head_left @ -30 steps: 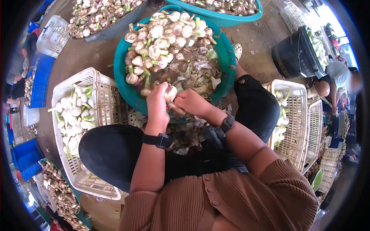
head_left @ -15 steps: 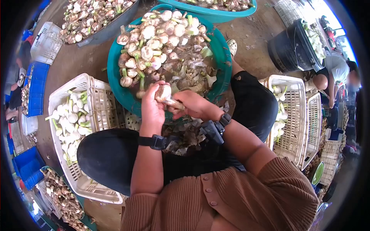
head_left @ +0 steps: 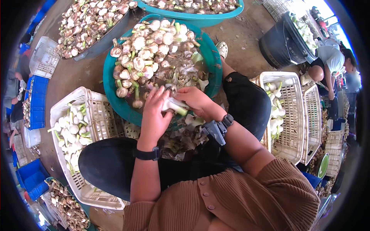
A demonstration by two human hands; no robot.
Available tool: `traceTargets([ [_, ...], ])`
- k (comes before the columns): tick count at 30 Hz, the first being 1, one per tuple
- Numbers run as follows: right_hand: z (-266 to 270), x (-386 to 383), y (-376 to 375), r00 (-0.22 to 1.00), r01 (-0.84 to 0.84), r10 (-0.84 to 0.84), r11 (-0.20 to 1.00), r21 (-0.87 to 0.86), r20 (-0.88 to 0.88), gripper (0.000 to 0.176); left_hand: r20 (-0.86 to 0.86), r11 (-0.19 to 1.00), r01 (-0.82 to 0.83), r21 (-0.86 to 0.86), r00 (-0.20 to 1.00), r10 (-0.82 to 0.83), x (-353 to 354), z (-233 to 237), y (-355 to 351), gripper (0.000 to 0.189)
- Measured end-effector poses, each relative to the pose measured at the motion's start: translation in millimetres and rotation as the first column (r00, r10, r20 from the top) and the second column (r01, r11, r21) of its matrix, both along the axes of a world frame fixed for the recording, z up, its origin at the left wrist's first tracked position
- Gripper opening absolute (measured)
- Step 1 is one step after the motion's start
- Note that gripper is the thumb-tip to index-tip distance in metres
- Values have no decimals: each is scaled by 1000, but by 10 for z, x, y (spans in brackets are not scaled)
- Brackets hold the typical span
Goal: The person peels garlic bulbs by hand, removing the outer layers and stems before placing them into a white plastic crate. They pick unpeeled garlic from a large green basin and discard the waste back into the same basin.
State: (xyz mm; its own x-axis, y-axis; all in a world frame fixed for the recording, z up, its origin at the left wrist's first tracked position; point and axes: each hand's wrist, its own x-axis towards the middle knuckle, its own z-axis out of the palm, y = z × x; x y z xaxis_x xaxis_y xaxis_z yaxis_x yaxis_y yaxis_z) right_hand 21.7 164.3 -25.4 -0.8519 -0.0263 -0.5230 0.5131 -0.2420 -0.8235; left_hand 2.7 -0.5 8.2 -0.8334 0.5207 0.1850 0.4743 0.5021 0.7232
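Note:
A garlic bulb (head_left: 172,104) with a short green stem is held over the near edge of the green tub (head_left: 110,101). My left hand (head_left: 155,113) is closed around the bulb from the left, the stem pointing down to the right. From the right, my right hand (head_left: 197,102) has its fingers pinched against the bulb's outer skin, slightly blurred. Unpeeled garlic bulbs (head_left: 144,54) are heaped in the tub behind the hands. Loose wet skins (head_left: 185,73) lie in murky water at the tub's right side.
White crates with peeled garlic stand at left (head_left: 94,111) and right (head_left: 289,115) of my knees. Skins (head_left: 181,142) are piled between my legs. More garlic fills a grey tub (head_left: 102,40) and a teal tub (head_left: 216,18). A black bucket (head_left: 279,44) and another person (head_left: 331,63) are at right.
The bulb has turned, so its stem now points lower right, and its surface looks whiter. My right hand has shifted from the stem up to the bulb's skin. The view has shifted slightly.

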Motion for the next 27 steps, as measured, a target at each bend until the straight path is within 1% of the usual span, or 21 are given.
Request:
traceTargets([
  [1,46,-4,-6,999,17,-14,992,-128,30,17,-187,997,68,-35,980,-74,-1,-19,-12,38],
  [2,63,-26,-19,1000,13,-14,996,-91,-12,16,-6,990,80,115,997,-80,25,-85,8,43],
  [3,77,-30,-45,1000,14,-16,996,-93,-11,16,-5,990,81,113,997,-81,30,-141,2,43],
  [5,133,-24,-72,986,101,-131,962,-253,-102,15,96,934,-36,354,995,2,29,-177,26,38],
  [6,230,15,-47,988,77,-109,961,-267,-105,15,107,896,-111,429,992,72,51,-99,64,26],
  [7,256,77,-37,988,77,-108,961,-267,-106,15,106,896,-112,429,992,73,36,-120,51,26],
  [9,286,197,-73,952,29,-60,994,-107,-301,15,508,663,-488,568,841,185,-32,-154,-33,17],
  [10,313,245,-101,858,-112,54,990,-83,-511,14,671,419,-608,675,741,-6,-56,-165,-73,15],
  [11,207,280,-114,688,-156,306,948,277,-658,12,721,308,-686,658,693,3,-71,-161,-54,15],
  [13,111,333,-164,502,-104,611,745,659,-612,19,828,205,-818,537,558,56,-123,-142,-94,15],
  [15,-126,348,-61,664,-23,681,431,902,-308,25,828,254,-830,497,541,147,-115,-171,-129,15],
  [16,-253,259,76,729,-172,684,165,971,13,25,825,304,-842,446,518,226,-113,-182,-138,15],
  [17,-306,196,175,738,-340,590,-95,936,328,26,821,306,-839,451,524,226,-116,-144,-141,15],
  [18,-357,218,220,744,-334,586,-90,938,321,26,772,308,-806,505,582,257,-127,-81,-146,15],
  [20,-449,284,227,908,179,417,-301,937,-40,26,718,316,-773,550,631,293,-122,6,-185,15],
  [21,-278,205,168,905,186,423,-300,936,-45,26,591,415,-689,595,724,355,-139,37,-188,16],
  [22,62,111,45,853,228,427,212,950,-300,26,453,516,-602,610,799,396,-127,53,-190,17],
  [23,330,22,-67,801,213,300,666,715,-518,26,304,614,-510,602,858,414,-113,55,-181,18],
  [25,553,-110,-220,621,272,314,773,573,-718,24,296,616,-474,630,879,373,-83,35,-140,20],
  [26,564,-163,-259,550,301,414,712,634,-726,18,142,734,-410,542,905,400,-69,67,-131,21],
  [27,575,-195,-261,544,307,412,713,631,-731,18,-23,831,-352,431,916,400,-79,118,-125,21],
])
